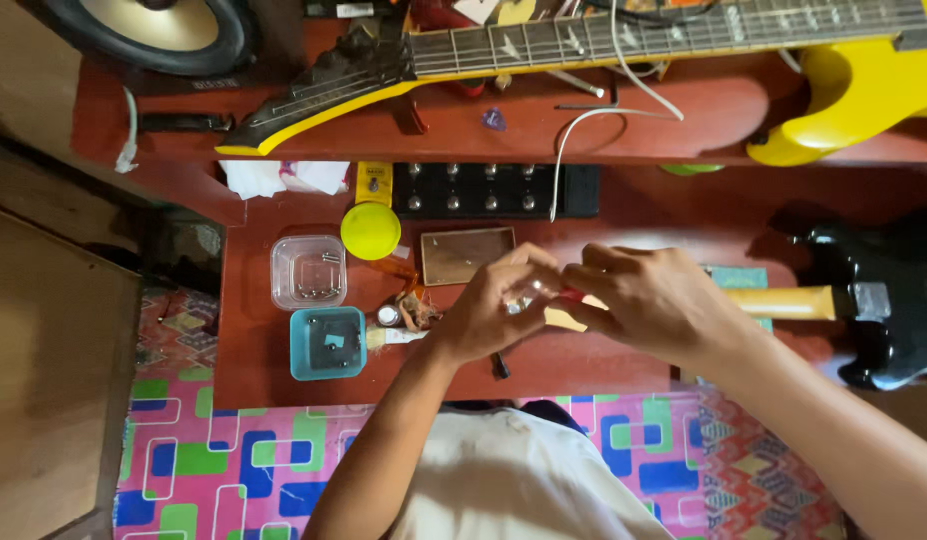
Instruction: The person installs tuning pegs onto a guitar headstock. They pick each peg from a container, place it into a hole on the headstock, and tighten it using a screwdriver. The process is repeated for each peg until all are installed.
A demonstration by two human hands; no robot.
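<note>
My left hand (494, 305) and right hand (649, 300) pinch a small shiny metal part (534, 293) over the red wooden bench (624, 365), beside a clear square plastic tub (308, 271).

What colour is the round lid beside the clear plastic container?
Bright yellow-green; the round lid shows best in the head view.

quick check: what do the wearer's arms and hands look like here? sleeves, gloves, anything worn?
Both arms are bare to above the elbow, no sleeves in view. Left hand and right hand are ungloved; no rings, watch or bands visible. A light, off-white shirt covers the torso.
</note>
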